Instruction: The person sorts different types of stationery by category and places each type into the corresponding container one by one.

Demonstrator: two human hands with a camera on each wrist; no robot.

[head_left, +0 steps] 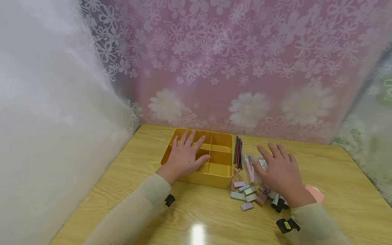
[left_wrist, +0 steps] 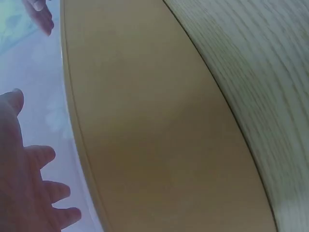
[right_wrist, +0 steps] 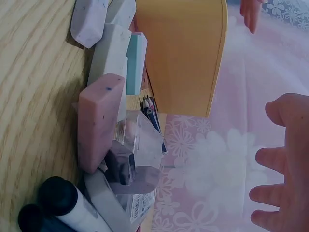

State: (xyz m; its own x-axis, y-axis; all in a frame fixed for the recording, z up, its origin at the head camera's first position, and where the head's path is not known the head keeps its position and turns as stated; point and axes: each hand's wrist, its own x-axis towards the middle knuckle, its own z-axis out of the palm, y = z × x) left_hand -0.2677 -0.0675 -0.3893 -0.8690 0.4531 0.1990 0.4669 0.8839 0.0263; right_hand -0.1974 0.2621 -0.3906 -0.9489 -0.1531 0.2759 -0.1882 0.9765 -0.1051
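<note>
A yellow box (head_left: 202, 179) with thin dividers sits on the table, its front wall filling much of the left wrist view. Over its left compartments my left hand (head_left: 185, 158) is spread palm down, fingers apart and holding nothing. My right hand (head_left: 280, 173) hovers with spread fingers above a group of stationery, also holding nothing. Below and beside it lie a clear case with a pale compass (head_left: 249, 168), a pink eraser (right_wrist: 99, 123) and black-capped markers (right_wrist: 79, 208). Several pale erasers (head_left: 238, 196) lie nearer the box's front right corner, and dark pencils (head_left: 238, 153) lie along its right side.
A pink rounded object (head_left: 315, 194) is partly hidden behind my right wrist. Wooden triangular pieces (head_left: 239, 176) lie by the box corner. A pink floral curtain (head_left: 245, 68) hangs behind the wood-grain table (head_left: 147, 221), and a white sheet (head_left: 61, 102) hangs at left.
</note>
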